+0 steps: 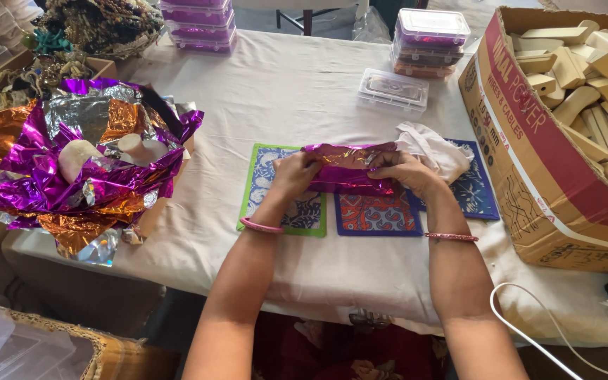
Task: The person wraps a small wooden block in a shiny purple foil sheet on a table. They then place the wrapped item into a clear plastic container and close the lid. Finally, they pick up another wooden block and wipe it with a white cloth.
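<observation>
Both of my hands grip a bundle wrapped in shiny purple and gold foil [350,167] at the middle of the table. My left hand [294,173] clasps its left end, and my right hand [404,169] clasps its right end. The bundle lies over three patterned mats: a green-bordered one [276,211], a purple-bordered one [378,214] and a blue one [476,190]. A crumpled white cloth [434,149] lies just behind my right hand. Pink bangles circle both wrists.
A box of crumpled purple, gold and silver foil [86,169] with pale wooden pieces stands at the left. A cardboard box of wooden blocks [564,119] fills the right. Clear plastic cases [393,90] and stacked cases [431,39] sit at the back. A white cable [529,331] hangs at the lower right.
</observation>
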